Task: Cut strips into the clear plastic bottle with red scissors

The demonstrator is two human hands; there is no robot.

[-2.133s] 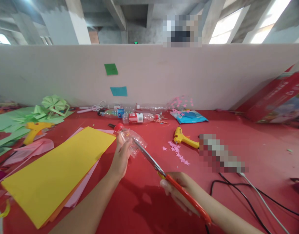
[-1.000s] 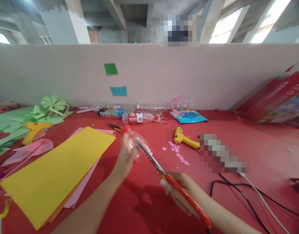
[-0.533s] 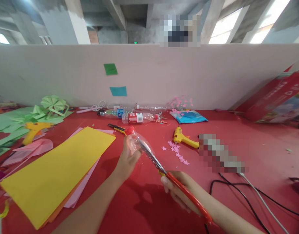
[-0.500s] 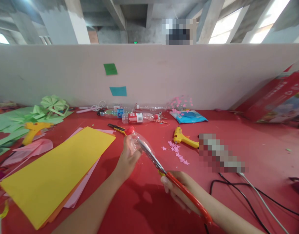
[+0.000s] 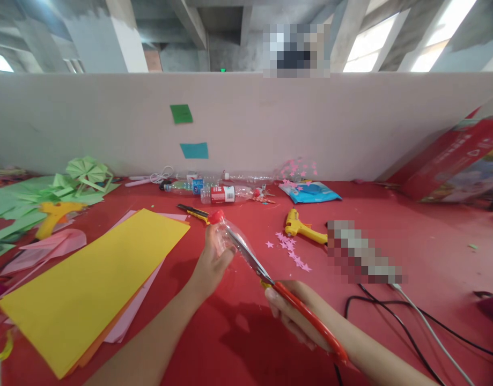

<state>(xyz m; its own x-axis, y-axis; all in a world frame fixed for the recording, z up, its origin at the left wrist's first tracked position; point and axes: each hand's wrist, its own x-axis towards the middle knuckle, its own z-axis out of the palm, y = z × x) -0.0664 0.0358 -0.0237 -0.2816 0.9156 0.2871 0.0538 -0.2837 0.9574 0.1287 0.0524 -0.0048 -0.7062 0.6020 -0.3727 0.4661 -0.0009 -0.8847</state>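
My left hand [image 5: 214, 262] is wrapped round a clear plastic bottle piece [image 5: 238, 238] with a red cap [image 5: 216, 216], tilted above the red table. In my right hand [image 5: 296, 308] is a pair of scissors [image 5: 310, 316] with long red handles. Their metal blades reach up and left to the bottle piece, across its side near my left thumb. Whether the blade edges bite into the plastic is hard to see. A yellow and black utility knife [image 5: 193, 212] lies just beyond the cap.
Yellow paper sheets [image 5: 97, 289] lie at left, near green paper pieces [image 5: 87, 174] and a yellow glue gun [image 5: 55, 217]. Another glue gun [image 5: 304, 229], pink stars [image 5: 290, 246] and cables [image 5: 415, 316] are at right. Bottles [image 5: 222, 194] and a blue wipes pack [image 5: 313, 192] line the white partition [image 5: 330, 118].
Both hands stay almost in place, with the scissors at the bottle piece. The red cap has shifted very slightly right and down. The view has moved a touch.
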